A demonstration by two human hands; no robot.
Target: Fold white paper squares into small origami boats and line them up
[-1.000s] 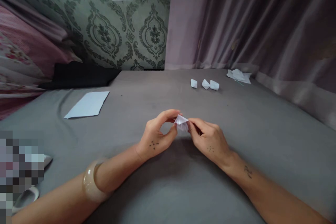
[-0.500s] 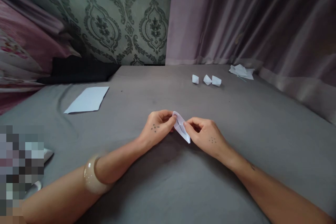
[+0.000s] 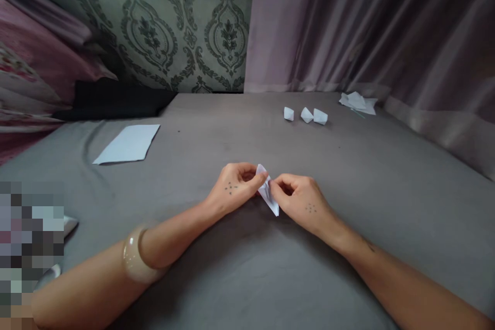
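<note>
Between my two hands is a narrow folded piece of white paper (image 3: 267, 192), its pointed end sticking down toward me. My left hand (image 3: 234, 188) pinches its upper end between finger and thumb. My right hand (image 3: 296, 197) grips it from the other side, with the fingers curled against the fold. Part of the paper is hidden behind my fingers. Both hands rest just above a grey cloth surface (image 3: 348, 165). A pale bangle (image 3: 135, 257) circles my left forearm.
A flat sheet of white paper (image 3: 127, 143) lies at the left. Three small folded paper pieces (image 3: 307, 115) stand at the far edge, with crumpled white paper (image 3: 358, 103) to their right. Patterned wallpaper (image 3: 185, 26) and a mauve curtain (image 3: 367, 20) border the surface.
The paper has gone from a small bunched shape to a long narrow fold with its point downward. My hands have come closer together around it.
</note>
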